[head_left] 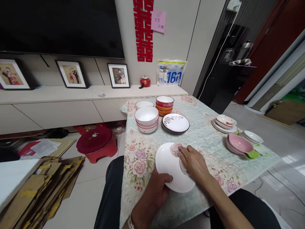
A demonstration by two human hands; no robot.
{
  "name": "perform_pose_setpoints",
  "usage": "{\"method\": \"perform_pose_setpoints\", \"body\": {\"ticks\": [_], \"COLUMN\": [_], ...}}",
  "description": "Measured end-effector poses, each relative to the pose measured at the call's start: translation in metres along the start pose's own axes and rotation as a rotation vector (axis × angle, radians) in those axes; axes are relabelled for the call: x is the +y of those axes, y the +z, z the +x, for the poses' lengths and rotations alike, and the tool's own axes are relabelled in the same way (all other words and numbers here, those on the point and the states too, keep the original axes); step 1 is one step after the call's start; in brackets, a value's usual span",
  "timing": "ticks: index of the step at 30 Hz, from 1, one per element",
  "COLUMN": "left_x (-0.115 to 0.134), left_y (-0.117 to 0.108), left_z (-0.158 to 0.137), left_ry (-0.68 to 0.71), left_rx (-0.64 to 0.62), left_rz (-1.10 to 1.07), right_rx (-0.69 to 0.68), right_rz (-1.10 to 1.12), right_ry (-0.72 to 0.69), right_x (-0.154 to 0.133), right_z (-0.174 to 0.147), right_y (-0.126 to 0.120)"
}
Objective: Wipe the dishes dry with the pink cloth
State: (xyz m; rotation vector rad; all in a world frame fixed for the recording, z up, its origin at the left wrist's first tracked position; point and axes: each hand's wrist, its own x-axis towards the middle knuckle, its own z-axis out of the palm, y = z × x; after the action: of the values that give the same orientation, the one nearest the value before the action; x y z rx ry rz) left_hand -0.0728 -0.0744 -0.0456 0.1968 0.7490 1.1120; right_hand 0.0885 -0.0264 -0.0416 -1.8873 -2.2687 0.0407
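A plain white plate (166, 162) is held tilted above the near part of the table. My left hand (157, 187) grips its lower left rim, thumb on the upper face and the other fingers underneath. Over the plate's right side, my right hand (194, 162) presses a pale pink cloth (175, 149) against the surface, its fingers bent over it. Part of the cloth is hidden beneath that hand. Beyond the plate stand a stack of white bowls with red rims (147, 117) and a stack of dark-rimmed plates with a floral pattern (176, 122).
Orange and red bowls (164, 106) stand at the table's back. To the right are small dishes on plates (225, 123), white bowls (254, 136) and pink bowls (240, 144) beside a green piece (252, 155). A flowered cloth (140, 152) covers the table. Left are a red stool (95, 140) and flattened cardboard (45, 184).
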Motion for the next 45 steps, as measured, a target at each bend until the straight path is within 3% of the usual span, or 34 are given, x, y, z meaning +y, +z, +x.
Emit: {"method": "perform_pose_setpoints", "body": {"ticks": [4,7,11,15,17,21,26,31,36,39,42,45], "left_x": [0.001,0.002,0.001,0.001,0.001,0.002,0.001,0.001,0.001,0.002,0.004,0.004], "left_y": [-0.002,-0.002,-0.004,-0.005,-0.004,-0.002,-0.004,-0.008,-0.008,-0.005,-0.004,-0.003], "left_z": [0.002,0.001,0.001,0.0,0.0,0.0,0.001,0.002,0.002,0.002,0.001,-0.001], "left_ry": [-0.015,-0.021,-0.004,-0.012,-0.018,-0.019,-0.027,-0.033,-0.04,-0.033,-0.035,-0.046], "left_rx": [-0.016,-0.02,-0.009,-0.081,-0.09,-0.06,-0.062,-0.056,-0.085,-0.092,-0.067,-0.047], "left_rz": [-0.021,-0.009,0.036,0.041,0.03,0.008,-0.002,0.03,0.036,0.028,0.009,0.014], "right_rx": [0.006,-0.009,-0.048,-0.137,-0.149,-0.035,0.045,-0.013,-0.107,-0.136,-0.058,0.021], "right_rz": [0.003,0.02,0.078,0.236,0.275,0.151,0.142,0.224,0.286,0.235,0.152,0.108], "right_ry": [-0.021,-0.124,-0.298,-0.403,-0.333,-0.083,-0.039,-0.248,-0.416,-0.284,-0.062,0.053], "right_x": [-0.022,-0.039,-0.048,-0.032,-0.018,-0.001,-0.021,-0.048,-0.043,-0.026,-0.014,-0.015], "right_z": [0.027,0.034,0.018,-0.004,-0.007,0.005,0.031,0.032,0.01,0.007,0.015,0.029], "right_y": [0.003,0.005,0.0,-0.01,-0.011,-0.005,0.005,0.005,-0.006,-0.011,-0.008,0.0]}}
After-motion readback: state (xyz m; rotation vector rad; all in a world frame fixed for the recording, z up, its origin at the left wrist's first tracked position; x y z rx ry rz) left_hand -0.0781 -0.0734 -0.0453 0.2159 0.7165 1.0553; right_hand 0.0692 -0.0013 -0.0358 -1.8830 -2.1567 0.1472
